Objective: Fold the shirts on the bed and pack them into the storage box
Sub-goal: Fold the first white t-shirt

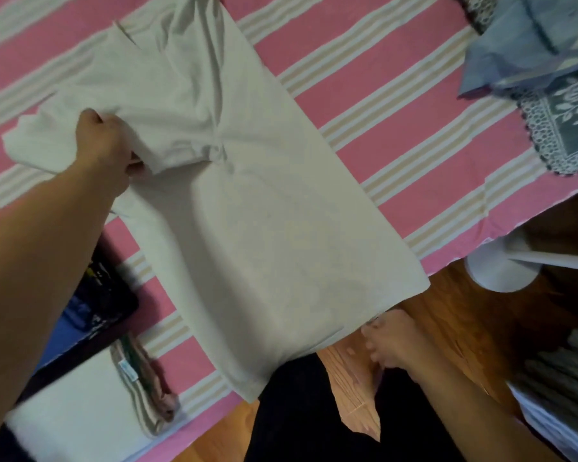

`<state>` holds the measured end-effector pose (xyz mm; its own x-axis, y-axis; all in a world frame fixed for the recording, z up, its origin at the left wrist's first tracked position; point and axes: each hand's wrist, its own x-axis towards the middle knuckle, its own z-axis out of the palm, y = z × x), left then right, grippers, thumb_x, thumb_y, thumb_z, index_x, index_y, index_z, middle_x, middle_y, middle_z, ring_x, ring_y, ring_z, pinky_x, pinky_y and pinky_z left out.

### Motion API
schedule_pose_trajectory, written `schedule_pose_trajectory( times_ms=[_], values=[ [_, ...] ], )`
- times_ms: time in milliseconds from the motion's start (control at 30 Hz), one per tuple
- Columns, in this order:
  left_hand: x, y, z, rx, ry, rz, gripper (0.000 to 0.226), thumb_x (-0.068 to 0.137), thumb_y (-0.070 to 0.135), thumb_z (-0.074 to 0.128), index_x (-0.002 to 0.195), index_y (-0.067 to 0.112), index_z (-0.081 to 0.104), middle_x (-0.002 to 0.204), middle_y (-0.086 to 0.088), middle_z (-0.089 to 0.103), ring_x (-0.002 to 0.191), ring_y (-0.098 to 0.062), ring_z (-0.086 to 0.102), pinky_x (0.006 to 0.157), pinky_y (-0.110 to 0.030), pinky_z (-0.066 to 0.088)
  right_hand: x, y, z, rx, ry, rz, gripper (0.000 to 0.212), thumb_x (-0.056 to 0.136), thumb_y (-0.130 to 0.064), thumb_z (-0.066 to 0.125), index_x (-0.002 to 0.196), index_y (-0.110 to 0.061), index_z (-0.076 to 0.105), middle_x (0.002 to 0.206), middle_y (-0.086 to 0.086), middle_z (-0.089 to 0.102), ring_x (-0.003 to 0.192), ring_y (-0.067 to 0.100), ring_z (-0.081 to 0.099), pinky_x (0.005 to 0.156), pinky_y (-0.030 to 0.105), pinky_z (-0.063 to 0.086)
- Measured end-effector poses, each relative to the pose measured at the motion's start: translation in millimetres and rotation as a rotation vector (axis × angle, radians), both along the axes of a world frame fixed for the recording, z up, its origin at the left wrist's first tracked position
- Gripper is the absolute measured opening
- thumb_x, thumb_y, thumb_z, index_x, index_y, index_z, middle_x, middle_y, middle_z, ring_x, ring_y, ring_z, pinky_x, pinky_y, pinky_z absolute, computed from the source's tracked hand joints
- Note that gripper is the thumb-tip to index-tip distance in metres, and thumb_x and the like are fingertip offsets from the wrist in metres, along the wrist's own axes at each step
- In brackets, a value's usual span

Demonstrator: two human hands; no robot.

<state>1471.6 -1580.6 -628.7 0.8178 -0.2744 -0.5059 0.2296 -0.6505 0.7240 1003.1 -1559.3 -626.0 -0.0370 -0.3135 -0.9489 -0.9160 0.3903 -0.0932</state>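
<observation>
A cream short-sleeved shirt (247,228) lies flat across the pink striped bed (397,105), its hem hanging over the near edge. My left hand (106,141) grips the shirt's left sleeve and holds it bunched over the chest area. Just past the hem, over the floor, my right hand (386,341) has its fingers loosely spread and holds nothing. At the lower left a dark-rimmed storage box (114,315) shows a blue and black garment inside. A crumpled light blue shirt (528,45) sits on the bed at the top right.
A white folded cloth (74,411) and a stack of folded clothes (151,388) lie beside the box. A grey lace-patterned fabric (568,128) covers the bed's right corner. A white round stand base (501,271) and a white rack (561,388) stand on the wooden floor to the right.
</observation>
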Motion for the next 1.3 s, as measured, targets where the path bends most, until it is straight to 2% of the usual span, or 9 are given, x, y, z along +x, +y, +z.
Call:
schedule_pose_trajectory(
  times_ms=[100,200,333,467,667,800,933,1067,1300],
  values=[
    [8.3,-6.4,-2.6,-0.019,0.053,0.074,0.018,0.096,0.015,0.036,0.097,0.027,0.049,0.104,-0.003,0.065,0.088,-0.031,0.07,0.079,-0.064,0.057,21.6,-52.6,5.5,-0.315,-0.022,0.145,0.018,0.098,-0.02,0.055,0.08,-0.023,0.06,0.083,-0.001,0.067,0.082,0.021,0.068,0.073,0.031,0.055],
    [8.0,-34.5,11.4,-0.125,0.07,0.02,0.027,0.09,0.007,0.041,0.114,0.012,0.051,0.105,-0.012,0.066,0.084,-0.034,0.072,0.058,-0.042,0.061,61.8,-105.5,22.1,-0.378,-0.163,0.051,0.013,0.101,-0.022,0.054,0.092,-0.02,0.064,0.088,-0.001,0.069,0.084,0.018,0.069,0.079,0.036,0.058],
    [-5.0,-91.8,30.7,-0.287,0.283,-0.242,0.042,0.096,0.007,0.053,0.134,0.02,0.045,0.102,-0.013,0.066,0.081,-0.033,0.072,0.073,-0.048,0.063,128.6,-156.7,23.2,-0.32,-0.303,-0.109,0.014,0.098,-0.019,0.055,0.093,-0.016,0.068,0.09,0.004,0.073,0.078,0.016,0.07,0.077,0.039,0.057],
    [34.9,-109.0,-11.4,0.082,-0.159,-0.291,0.043,0.09,0.014,0.052,0.133,0.019,0.051,0.119,-0.013,0.064,0.096,-0.034,0.068,0.082,-0.047,0.059,200.2,-175.0,4.8,-0.223,-0.415,-0.209,0.013,0.098,-0.015,0.054,0.102,-0.011,0.066,0.098,0.011,0.072,0.073,0.014,0.066,0.064,0.028,0.051],
    [88.4,-116.9,-51.2,0.111,0.03,-0.25,0.014,0.089,0.02,0.066,0.094,0.007,0.069,0.075,-0.012,0.064,0.069,-0.026,0.059,0.066,-0.033,0.048,294.6,-183.5,-44.2,-0.112,-0.569,-0.488,0.019,0.094,-0.024,0.064,0.107,-0.016,0.053,0.093,0.009,0.07,0.1,0.03,0.072,0.099,0.047,0.053],
    [89.9,-109.0,-52.4,0.073,-0.16,-0.086,0.008,0.085,0.014,0.064,0.088,0.008,0.067,0.078,-0.005,0.065,0.071,-0.024,0.06,0.065,-0.033,0.047,333.2,-193.5,-65.8,-0.279,-0.542,-0.568,0.02,0.085,-0.027,0.069,0.079,-0.008,0.068,0.085,0.009,0.076,0.088,0.033,0.073,0.086,0.053,0.059],
    [99.8,-85.7,-49.8,0.431,-0.382,-0.318,0.024,0.09,0.024,0.059,0.112,0.013,0.059,0.105,-0.007,0.064,0.09,-0.029,0.062,0.073,-0.038,0.049,348.4,-196.1,-72.9,-0.438,-0.424,-0.368,0.026,0.083,-0.032,0.071,0.072,-0.009,0.067,0.068,0.005,0.07,0.069,0.03,0.069,0.07,0.043,0.058],
    [114.4,-132.7,-51.8,0.263,-0.403,-0.539,0.041,0.094,0.037,0.065,0.128,0.015,0.06,0.108,-0.004,0.063,0.101,-0.028,0.062,0.084,-0.034,0.048,355.2,-204.4,-74.9,-0.47,-0.416,-0.29,0.029,0.082,-0.041,0.071,0.078,-0.013,0.067,0.07,0.0,0.069,0.068,0.023,0.067,0.061,0.031,0.05],
    [113.0,-153.3,-57.7,0.288,-0.475,-0.689,0.004,0.093,0.03,0.063,0.089,0.027,0.061,0.09,0.004,0.066,0.087,-0.027,0.063,0.075,-0.036,0.05,346.8,-207.9,-75.7,-0.507,-0.487,-0.297,0.013,0.089,-0.023,0.062,0.08,-0.015,0.057,0.069,-0.005,0.057,0.064,0.017,0.054,0.063,0.032,0.046]
  ],
)
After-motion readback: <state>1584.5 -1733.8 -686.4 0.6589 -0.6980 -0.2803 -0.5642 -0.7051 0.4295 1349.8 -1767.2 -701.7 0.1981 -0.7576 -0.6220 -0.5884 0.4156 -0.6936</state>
